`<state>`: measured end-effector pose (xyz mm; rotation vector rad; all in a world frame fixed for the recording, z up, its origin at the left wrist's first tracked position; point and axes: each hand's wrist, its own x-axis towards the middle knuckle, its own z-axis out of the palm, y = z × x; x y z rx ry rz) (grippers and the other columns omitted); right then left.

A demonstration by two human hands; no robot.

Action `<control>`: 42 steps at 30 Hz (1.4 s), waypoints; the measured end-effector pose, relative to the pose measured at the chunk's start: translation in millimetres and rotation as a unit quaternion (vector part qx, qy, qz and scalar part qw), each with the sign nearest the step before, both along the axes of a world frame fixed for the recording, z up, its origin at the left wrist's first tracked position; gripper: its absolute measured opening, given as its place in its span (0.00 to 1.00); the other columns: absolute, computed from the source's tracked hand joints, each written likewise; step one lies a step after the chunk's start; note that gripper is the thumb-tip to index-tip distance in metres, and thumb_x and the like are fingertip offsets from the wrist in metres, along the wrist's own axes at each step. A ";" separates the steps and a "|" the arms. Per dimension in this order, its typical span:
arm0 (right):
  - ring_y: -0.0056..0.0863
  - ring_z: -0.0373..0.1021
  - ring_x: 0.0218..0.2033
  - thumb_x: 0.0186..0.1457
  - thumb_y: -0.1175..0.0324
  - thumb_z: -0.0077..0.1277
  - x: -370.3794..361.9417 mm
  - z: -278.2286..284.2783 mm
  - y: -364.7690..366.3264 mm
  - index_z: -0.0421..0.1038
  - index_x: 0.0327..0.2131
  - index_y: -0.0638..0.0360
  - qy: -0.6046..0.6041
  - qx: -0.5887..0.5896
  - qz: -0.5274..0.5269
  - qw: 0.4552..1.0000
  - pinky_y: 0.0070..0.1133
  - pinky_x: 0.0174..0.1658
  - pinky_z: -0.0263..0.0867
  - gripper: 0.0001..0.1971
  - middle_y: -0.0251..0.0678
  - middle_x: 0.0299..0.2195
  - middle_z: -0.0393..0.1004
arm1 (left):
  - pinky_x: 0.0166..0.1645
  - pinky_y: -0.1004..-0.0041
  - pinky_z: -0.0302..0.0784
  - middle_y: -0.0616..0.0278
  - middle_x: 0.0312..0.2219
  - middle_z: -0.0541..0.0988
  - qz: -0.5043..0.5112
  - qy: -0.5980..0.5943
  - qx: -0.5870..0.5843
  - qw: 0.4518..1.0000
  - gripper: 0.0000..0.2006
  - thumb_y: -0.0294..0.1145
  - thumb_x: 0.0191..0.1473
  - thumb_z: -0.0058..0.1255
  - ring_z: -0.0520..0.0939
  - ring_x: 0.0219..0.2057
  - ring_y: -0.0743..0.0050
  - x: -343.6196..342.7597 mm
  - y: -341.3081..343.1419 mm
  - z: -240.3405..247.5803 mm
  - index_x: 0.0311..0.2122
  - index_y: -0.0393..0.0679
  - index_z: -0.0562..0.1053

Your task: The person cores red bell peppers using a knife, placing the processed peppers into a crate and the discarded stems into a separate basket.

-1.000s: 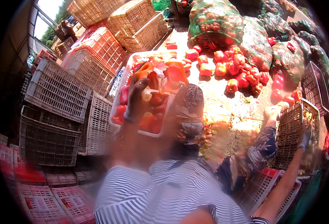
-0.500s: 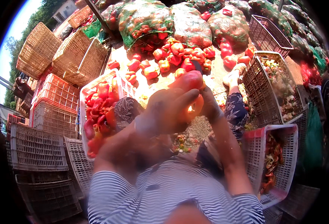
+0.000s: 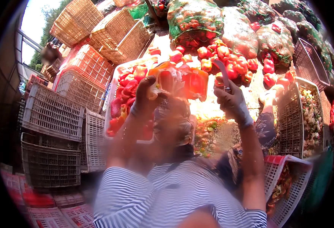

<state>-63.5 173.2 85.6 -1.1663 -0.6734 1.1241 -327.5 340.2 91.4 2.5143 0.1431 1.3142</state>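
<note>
Pepper [image 3: 175,80] spreads open in left hand [image 3: 146,95], knife [image 3: 223,71] in right hand [image 3: 232,100].

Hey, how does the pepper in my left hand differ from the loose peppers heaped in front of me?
The opened pepper is split apart, its pale inside showing, while the loose peppers look whole. The opened pepper is held up in your left hand; the loose peppers lie heaped on the ground. Both show red and orange tones.

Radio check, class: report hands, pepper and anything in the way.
Left hand gripping opened pepper. Right hand holding knife, apart from pepper. No obstruction seen between them.
</note>
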 end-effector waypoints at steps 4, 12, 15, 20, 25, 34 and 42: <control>0.12 0.60 0.17 0.55 0.66 0.55 -4.1 6.5 1.8 0.65 0.54 0.63 0.011 0.025 -0.022 0.999 0.13 0.19 0.54 0.24 0.27 0.20 0.66 | 0.55 0.60 0.73 0.53 0.49 0.68 0.137 -0.025 -0.035 0.990 0.36 0.33 0.44 0.68 0.74 0.52 0.57 -81.0 38.5 23.5 0.56 0.41 0.60; 0.10 0.54 0.13 0.56 0.70 0.53 -9.4 -21.9 -16.2 0.65 0.53 0.62 0.018 -0.014 -0.027 0.999 0.14 0.16 0.49 0.21 0.22 0.17 0.61 | 0.55 0.67 0.71 0.53 0.51 0.73 0.220 -0.004 -0.152 0.964 0.34 0.31 0.44 0.60 0.75 0.51 0.60 -113.5 33.8 113.5 0.58 0.42 0.63; 0.11 0.55 0.13 0.56 0.70 0.53 -10.4 -38.0 -23.2 0.64 0.53 0.64 0.018 -0.041 -0.052 0.998 0.14 0.16 0.49 0.21 0.24 0.17 0.62 | 0.49 0.60 0.75 0.51 0.45 0.76 0.330 0.167 0.070 0.926 0.37 0.33 0.38 0.64 0.79 0.45 0.49 -128.1 33.3 66.1 0.58 0.50 0.64; 0.13 0.56 0.13 0.56 0.67 0.54 -8.9 -66.7 -27.8 0.64 0.53 0.64 0.009 -0.068 -0.054 0.996 0.15 0.17 0.51 0.23 0.26 0.17 0.64 | 0.53 0.60 0.70 0.48 0.45 0.74 0.262 0.573 -0.154 0.761 0.34 0.50 0.48 0.58 0.76 0.47 0.48 -154.0 4.4 -63.0 0.59 0.49 0.66; 0.13 0.57 0.14 0.56 0.64 0.55 -10.6 -85.2 -30.1 0.64 0.52 0.64 -0.007 -0.114 -0.046 0.992 0.15 0.17 0.52 0.23 0.27 0.18 0.65 | 0.54 0.62 0.71 0.51 0.45 0.78 0.296 0.295 -0.347 0.840 0.23 0.45 0.54 0.54 0.78 0.49 0.56 -180.8 37.6 -46.6 0.51 0.42 0.73; 0.15 0.62 0.18 0.55 0.63 0.55 -10.6 -130.7 -23.8 0.67 0.51 0.61 -0.024 -0.178 -0.040 0.983 0.16 0.20 0.57 0.22 0.28 0.20 0.68 | 0.56 0.53 0.67 0.43 0.58 0.63 0.512 0.396 -0.073 0.759 0.29 0.47 0.56 0.48 0.68 0.56 0.43 -133.3 58.8 -136.4 0.62 0.51 0.61; 0.17 0.65 0.20 0.56 0.60 0.55 -2.0 -167.1 -18.9 0.61 0.56 0.61 0.132 -0.212 -0.024 0.968 0.19 0.21 0.62 0.28 0.32 0.24 0.70 | 0.59 0.46 0.60 0.42 0.61 0.59 0.504 0.413 -0.067 0.756 0.31 0.43 0.57 0.45 0.64 0.59 0.39 -128.1 65.5 -142.1 0.65 0.55 0.56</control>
